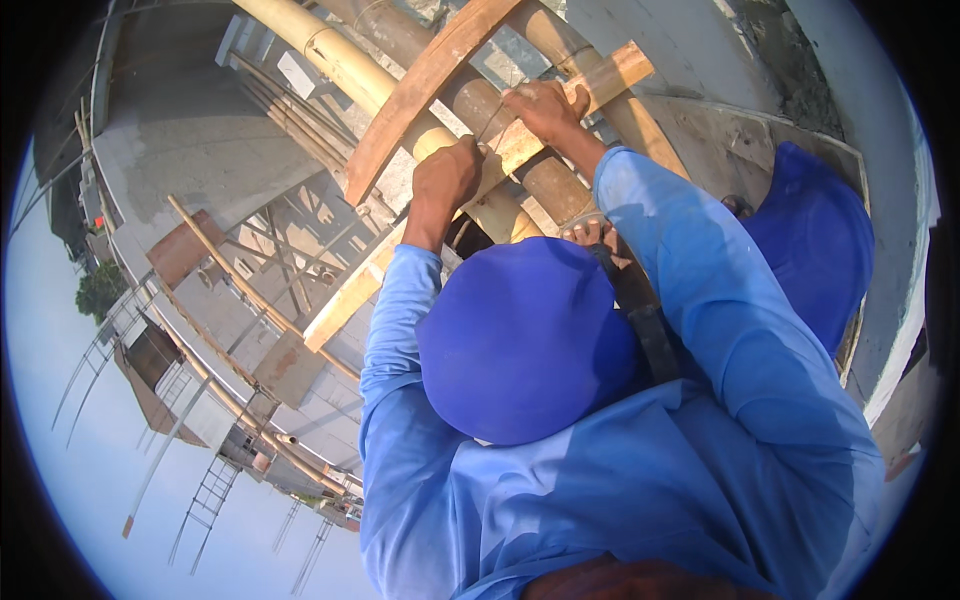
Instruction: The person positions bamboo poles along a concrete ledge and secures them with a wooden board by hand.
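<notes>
A light timber beam [615, 78] runs slantwise under my hands, across a yellow bamboo pole [345, 68] and a darker brown pole [555, 187]. My left hand [447, 188] is closed in a fist at the beam, beside the bamboo. Farther right, the fingers of my right hand [545, 108] are bent over the beam, thumb stretched along it. Between the two hands runs a thin wire [491, 122], with its ends hidden in my fingers. Beyond my left hand, a second reddish plank [425, 95] crosses the same poles.
My blue-clad knees [530, 340] are bent close below my hands, with bare toes [590, 233] near the brown pole. Grey concrete walling [690, 50] stands at right. At left, a long bamboo rail [250, 290] and lower structures mark a drop.
</notes>
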Demonstrator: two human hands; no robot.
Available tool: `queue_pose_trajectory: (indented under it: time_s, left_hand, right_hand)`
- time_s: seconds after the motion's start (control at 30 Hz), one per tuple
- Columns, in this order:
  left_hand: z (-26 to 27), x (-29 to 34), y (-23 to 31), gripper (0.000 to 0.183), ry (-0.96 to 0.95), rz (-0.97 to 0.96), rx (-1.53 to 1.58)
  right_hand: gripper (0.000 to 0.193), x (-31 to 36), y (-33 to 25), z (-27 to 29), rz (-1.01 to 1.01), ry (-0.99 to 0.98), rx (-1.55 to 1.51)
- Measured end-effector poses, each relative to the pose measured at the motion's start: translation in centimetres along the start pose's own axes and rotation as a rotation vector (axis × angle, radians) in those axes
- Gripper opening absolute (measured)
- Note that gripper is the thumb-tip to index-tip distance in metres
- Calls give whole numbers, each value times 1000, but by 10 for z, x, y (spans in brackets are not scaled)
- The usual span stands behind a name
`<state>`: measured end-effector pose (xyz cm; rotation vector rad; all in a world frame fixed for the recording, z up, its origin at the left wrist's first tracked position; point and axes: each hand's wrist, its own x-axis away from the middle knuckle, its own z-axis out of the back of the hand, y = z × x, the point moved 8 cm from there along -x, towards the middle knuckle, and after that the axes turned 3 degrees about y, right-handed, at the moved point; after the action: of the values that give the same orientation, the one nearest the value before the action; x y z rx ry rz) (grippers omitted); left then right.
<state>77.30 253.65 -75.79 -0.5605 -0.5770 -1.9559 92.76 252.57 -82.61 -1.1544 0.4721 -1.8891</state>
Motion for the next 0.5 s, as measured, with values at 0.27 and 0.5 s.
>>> queue_pose_trajectory:
  time_s: [0.27, 0.5]
  left_hand:
    - [-5, 30, -21, 30, 5, 103, 462]
    - [29, 122, -53, 24, 178, 296, 611]
  right_hand:
    - [52, -7, 9, -8, -28, 34, 28]
    - [50, -13, 18, -12, -92, 100, 55]
